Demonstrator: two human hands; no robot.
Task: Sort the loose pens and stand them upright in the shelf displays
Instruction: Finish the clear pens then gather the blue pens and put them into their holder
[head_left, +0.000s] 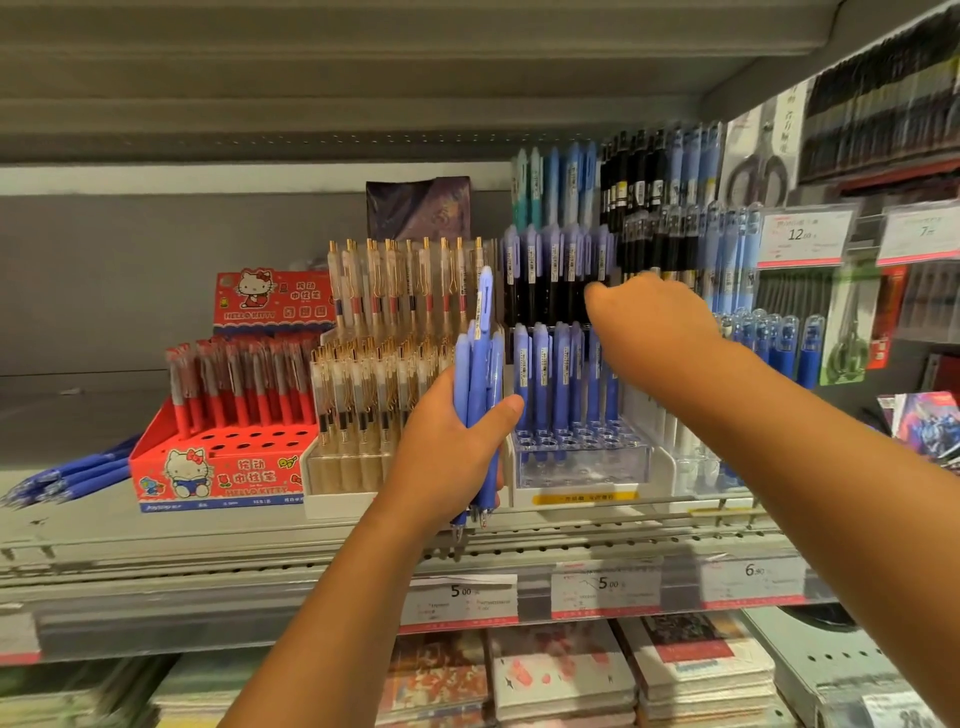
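Shelf (156, 540), front edge: clear tiered display (582, 457), part-filled. My right hand (654, 322) reaches to its middle tier, fingers hidden, grip not discernible. My left hand (447, 457) clasps a bundle of blue pens (475, 374), upright, beside the display's left edge.

**Stationery shop, retail aisle**

Metal shelf (130, 535) with printed price labels (605, 590) clipped along its front edge; branded pen displays (208, 478) stocked in rows; carded scissors (756, 171) hanging at right; stacked notebooks (563, 670) on the tier below.
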